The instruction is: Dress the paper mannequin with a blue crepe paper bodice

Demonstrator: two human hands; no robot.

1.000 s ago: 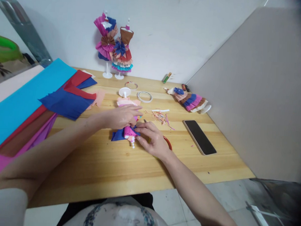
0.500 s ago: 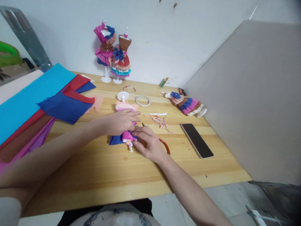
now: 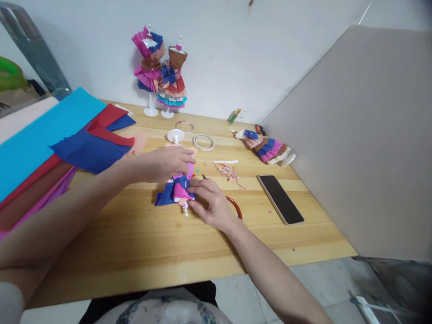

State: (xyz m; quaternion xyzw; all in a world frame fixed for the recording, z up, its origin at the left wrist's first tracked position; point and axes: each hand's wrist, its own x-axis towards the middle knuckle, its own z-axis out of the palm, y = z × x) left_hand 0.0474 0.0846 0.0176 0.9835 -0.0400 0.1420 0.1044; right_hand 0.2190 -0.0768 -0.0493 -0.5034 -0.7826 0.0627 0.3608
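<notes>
A small mannequin dressed in pink, blue and peach paper [image 3: 181, 192] lies on the wooden table, its white round base [image 3: 176, 135] toward the wall and its neck knob toward me. Over its skirt part hovers my left hand [image 3: 168, 163], fingers apart and slightly bent, with nothing visible in them. My right hand [image 3: 212, 204] pinches the edge of the paper bodice from the right side. Blue paper sticks out to the left of the bodice. Behind my right hand a red-orange handle [image 3: 235, 206] shows in part.
Coloured paper sheets [image 3: 43, 142] lie at the left. Two dressed mannequins [image 3: 172, 80] stand by the wall; another [image 3: 268, 147] lies at the right near a phone [image 3: 281, 199]. Tape rolls [image 3: 203, 142] and paper scraps [image 3: 227, 172] are behind my hands.
My left hand has lifted off the bodice and moved back and to the left, uncovering blue paper at the waist. My right hand stays at the bodice. The view has shifted slightly.
</notes>
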